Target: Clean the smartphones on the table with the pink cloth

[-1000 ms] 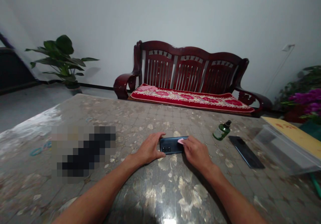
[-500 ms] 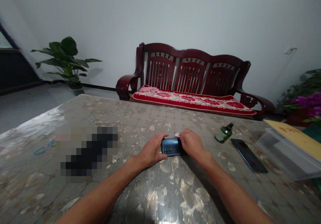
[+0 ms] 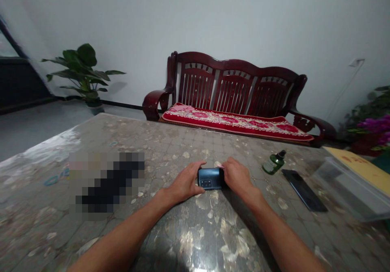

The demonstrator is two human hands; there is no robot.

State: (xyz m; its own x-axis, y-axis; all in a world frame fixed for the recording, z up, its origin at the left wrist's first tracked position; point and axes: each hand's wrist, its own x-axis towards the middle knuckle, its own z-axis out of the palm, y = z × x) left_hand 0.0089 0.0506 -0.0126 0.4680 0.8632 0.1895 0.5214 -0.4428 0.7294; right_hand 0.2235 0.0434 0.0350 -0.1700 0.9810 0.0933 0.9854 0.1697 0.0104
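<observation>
A dark blue phone (image 3: 213, 177) lies crosswise in front of me, its back and camera block facing up. My left hand (image 3: 189, 180) grips its left end, with the thumb on the near edge and the fingers on the far edge. At the right end, my right hand (image 3: 236, 176) is closed, its fingers bent against the phone's far right corner. A small pale pink piece (image 3: 221, 166) shows at those fingertips; it is too small to name. The palm side of the right hand is hidden.
Right of my hands stand a green pump bottle (image 3: 273, 163), a second dark phone (image 3: 304, 190) and a clear plastic box (image 3: 344, 188) with a yellow sheet on top. To the left are a blurred dark item (image 3: 112, 184) and blue rings (image 3: 51, 180). A wooden bench (image 3: 231, 89) stands beyond the table.
My right hand has shifted slightly right along the phone's end, and the pale piece moved with it. My left hand keeps its grip. The whole view has moved a little.
</observation>
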